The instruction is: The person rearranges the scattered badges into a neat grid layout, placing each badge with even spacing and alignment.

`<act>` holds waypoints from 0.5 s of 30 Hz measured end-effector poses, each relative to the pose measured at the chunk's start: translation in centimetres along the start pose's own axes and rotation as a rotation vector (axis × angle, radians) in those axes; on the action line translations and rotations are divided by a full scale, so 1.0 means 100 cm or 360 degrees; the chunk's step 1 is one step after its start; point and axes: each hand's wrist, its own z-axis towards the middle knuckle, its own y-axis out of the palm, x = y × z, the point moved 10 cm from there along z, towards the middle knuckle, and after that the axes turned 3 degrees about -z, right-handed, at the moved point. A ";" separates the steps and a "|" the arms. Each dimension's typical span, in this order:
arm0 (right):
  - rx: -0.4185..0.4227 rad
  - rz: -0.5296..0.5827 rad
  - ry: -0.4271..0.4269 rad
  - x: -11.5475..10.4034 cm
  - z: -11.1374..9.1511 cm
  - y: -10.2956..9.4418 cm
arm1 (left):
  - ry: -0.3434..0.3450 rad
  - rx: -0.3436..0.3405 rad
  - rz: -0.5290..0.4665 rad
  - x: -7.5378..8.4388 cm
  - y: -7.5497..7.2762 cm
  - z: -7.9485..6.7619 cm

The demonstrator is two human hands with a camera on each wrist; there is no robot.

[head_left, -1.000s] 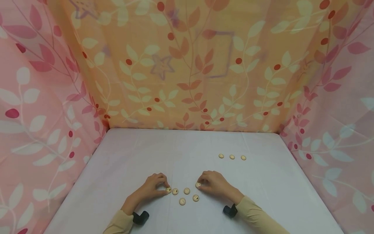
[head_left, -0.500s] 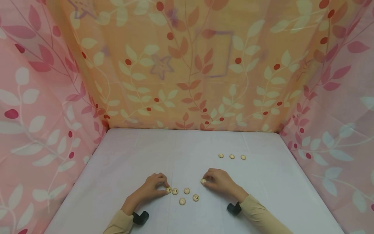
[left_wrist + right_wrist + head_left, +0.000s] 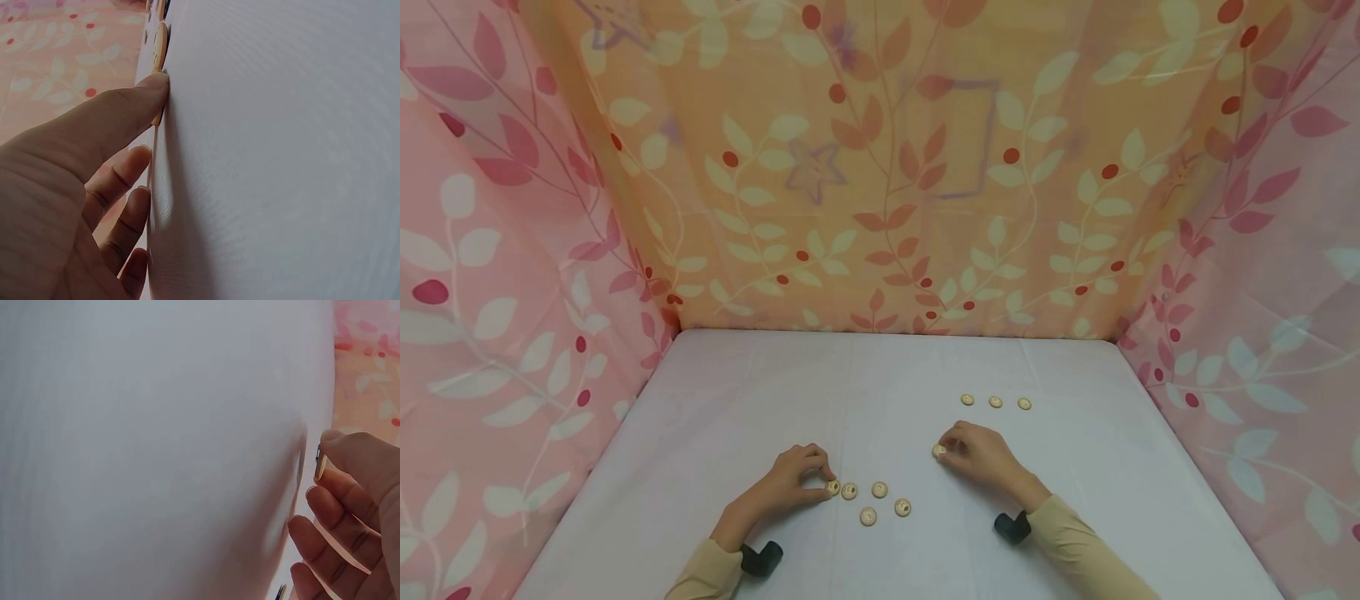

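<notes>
My left hand [image 3: 793, 479] pinches a small round wooden disc [image 3: 832, 487] with dark printed marks, which lies at the table surface. In the left wrist view the thumb covers much of that disc, and a neighbouring disc [image 3: 160, 47] stands just beyond the thumb tip. Between thumb and forefinger my right hand [image 3: 983, 454] holds another pale wooden disc [image 3: 939, 451]. The right wrist view shows this held disc [image 3: 320, 464] edge-on, raised off the cloth. Near the left hand lie several more discs, among them a marked one [image 3: 849, 491] and one further right [image 3: 902, 507].
A row of three discs [image 3: 996, 402] lies farther back, beyond the right hand. White cloth covers the table [image 3: 737, 383]. Patterned curtains [image 3: 880, 275] hang along the back and both sides. Each wrist carries a black camera mount [image 3: 762, 559].
My right hand has moved right and away from me, carrying its disc off from the loose group toward the row of three. The left hand has stayed in place.
</notes>
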 end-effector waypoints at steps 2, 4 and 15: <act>0.0003 -0.0011 0.0037 0.006 0.000 -0.002 | -0.0011 -0.0013 -0.0006 0.000 0.000 0.000; 0.0009 -0.0017 0.0072 0.011 0.000 -0.004 | -0.0018 -0.0024 -0.0008 0.000 0.001 0.000; 0.0008 0.0001 0.0229 0.034 -0.001 -0.013 | -0.0014 -0.0016 0.0002 -0.002 0.002 0.000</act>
